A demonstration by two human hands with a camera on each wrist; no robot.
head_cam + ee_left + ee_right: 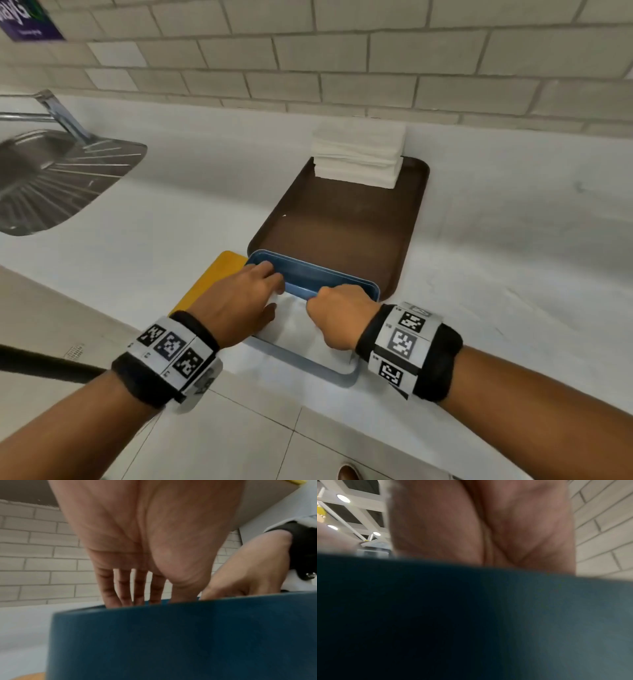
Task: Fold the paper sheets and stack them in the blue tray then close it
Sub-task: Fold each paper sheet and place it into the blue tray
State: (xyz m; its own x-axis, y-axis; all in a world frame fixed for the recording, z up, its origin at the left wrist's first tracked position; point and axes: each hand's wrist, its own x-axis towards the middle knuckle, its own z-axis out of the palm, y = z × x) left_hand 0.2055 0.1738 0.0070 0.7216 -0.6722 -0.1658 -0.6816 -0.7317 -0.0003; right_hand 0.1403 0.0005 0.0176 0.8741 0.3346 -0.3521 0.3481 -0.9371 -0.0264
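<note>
The blue tray [310,369] lies near the counter's front edge with white folded paper [301,337] inside it. Its blue lid [325,275] stands tilted up along the far side. My left hand [274,291] hooks its fingers over the lid's left end, thumb below near the paper. My right hand [318,298] is curled on the lid's edge further right. In the left wrist view the lid [171,635] hides the tips of my left fingers [123,588], and the right hand [240,574] reaches over the same edge. The right wrist view shows only palm [488,527] and blurred lid [471,615].
A stack of unfolded white sheets [358,154] sits at the far end of a brown tray [342,233] behind the blue one. A yellow board [212,284] lies under my left hand. A steel sink [51,178] is at far left, a tiled wall behind.
</note>
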